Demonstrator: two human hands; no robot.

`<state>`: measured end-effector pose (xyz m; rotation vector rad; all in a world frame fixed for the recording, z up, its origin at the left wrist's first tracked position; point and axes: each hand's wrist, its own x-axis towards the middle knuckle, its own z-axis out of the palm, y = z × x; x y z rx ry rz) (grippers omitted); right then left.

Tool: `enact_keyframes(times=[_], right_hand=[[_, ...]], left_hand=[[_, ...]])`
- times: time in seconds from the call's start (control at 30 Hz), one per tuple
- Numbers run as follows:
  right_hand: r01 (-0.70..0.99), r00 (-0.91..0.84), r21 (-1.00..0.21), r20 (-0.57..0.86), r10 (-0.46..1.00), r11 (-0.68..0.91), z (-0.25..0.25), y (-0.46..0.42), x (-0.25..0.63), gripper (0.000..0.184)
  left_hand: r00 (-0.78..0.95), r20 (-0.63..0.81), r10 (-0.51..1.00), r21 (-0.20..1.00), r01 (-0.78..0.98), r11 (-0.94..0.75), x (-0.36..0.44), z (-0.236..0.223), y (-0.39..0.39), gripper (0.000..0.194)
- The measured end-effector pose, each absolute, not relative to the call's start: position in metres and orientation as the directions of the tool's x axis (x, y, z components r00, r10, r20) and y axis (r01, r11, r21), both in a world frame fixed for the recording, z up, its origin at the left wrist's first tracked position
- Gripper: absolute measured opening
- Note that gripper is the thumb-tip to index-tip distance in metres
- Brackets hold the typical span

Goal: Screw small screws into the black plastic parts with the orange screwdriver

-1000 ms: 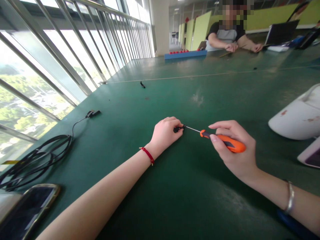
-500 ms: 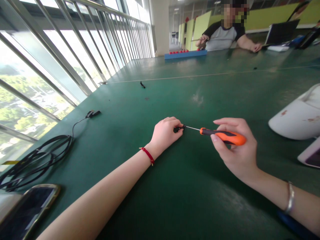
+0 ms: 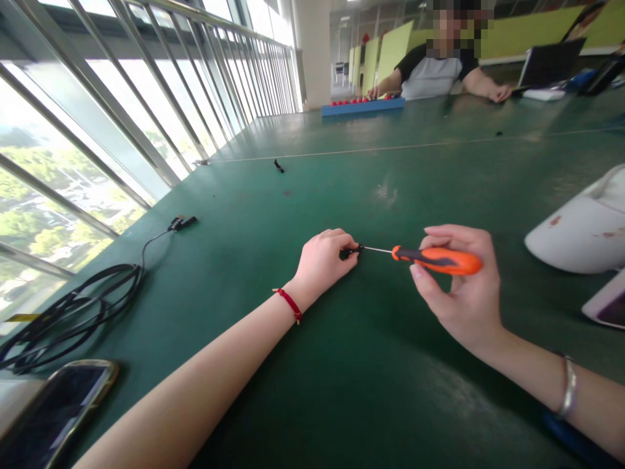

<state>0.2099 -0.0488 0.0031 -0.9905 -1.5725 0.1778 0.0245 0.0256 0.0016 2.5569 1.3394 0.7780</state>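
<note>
My left hand (image 3: 325,260) rests on the green table (image 3: 342,365), its thumb and fingers closed around a small black piece (image 3: 347,252) that they mostly cover. An orange and black screwdriver (image 3: 439,259) lies nearly level in my right hand (image 3: 463,293), with the handle between thumb and fingers. Its thin metal shaft points left, and the tip meets the black piece at my left fingertips. What kind of part the black piece is, I cannot make out.
A coiled black cable (image 3: 97,299) and a phone (image 3: 53,410) lie at left. On the right stands a white container (image 3: 581,228). Further off are a small black piece (image 3: 278,167), a blue rack with red knobs (image 3: 364,108) and a seated person (image 3: 432,75). Metal railing (image 3: 195,71) runs along the left.
My right fingers have shifted slightly on the screwdriver handle, which looks turned a little. My left hand keeps still. The person opposite has lowered a hand to the blue rack.
</note>
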Motion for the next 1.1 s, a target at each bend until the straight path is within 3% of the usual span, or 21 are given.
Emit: enact_keyframes(times=[0.1,0.23,0.3,0.43,0.53,0.73,0.97,1.1], right_hand=[[0.485,0.037,-0.632,0.706,0.707,0.605,0.0037,-0.0493,0.2112,0.045],[0.613,-0.029,-0.576,0.668,0.744,0.541,0.0081,-0.0549,0.2100,0.014],[0.619,-0.030,-0.564,0.678,0.735,0.546,0.0087,-0.0556,0.2090,0.008],[0.552,0.088,-0.575,0.760,0.643,0.604,0.0052,-0.0508,0.2092,0.028],[0.492,0.091,-0.613,0.743,0.663,0.619,0.0043,-0.0489,0.2107,0.041],[0.607,-0.001,-0.588,0.673,0.740,0.535,0.0078,-0.0551,0.2098,0.010],[0.513,0.082,-0.615,0.729,0.679,0.599,0.0045,-0.0494,0.2096,0.040],[0.565,0.041,-0.649,0.639,0.768,0.510,0.0094,-0.0521,0.2081,0.020]], left_hand=[[0.471,0.376,0.798,0.362,0.718,-0.594,0.0244,0.0011,0.0256,0.010],[0.466,0.380,0.799,0.365,0.718,-0.593,0.0247,0.0003,0.0264,0.009],[0.465,0.380,0.800,0.364,0.720,-0.591,0.0248,0.0001,0.0270,0.009],[0.468,0.381,0.797,0.358,0.721,-0.594,0.0245,0.0001,0.0268,0.008],[0.470,0.382,0.796,0.356,0.720,-0.596,0.0242,0.0003,0.0260,0.009],[0.471,0.381,0.795,0.358,0.718,-0.597,0.0241,-0.0001,0.0276,0.008],[0.473,0.385,0.792,0.360,0.714,-0.601,0.0237,-0.0006,0.0268,0.007],[0.470,0.384,0.794,0.364,0.714,-0.599,0.0240,-0.0003,0.0267,0.008]])
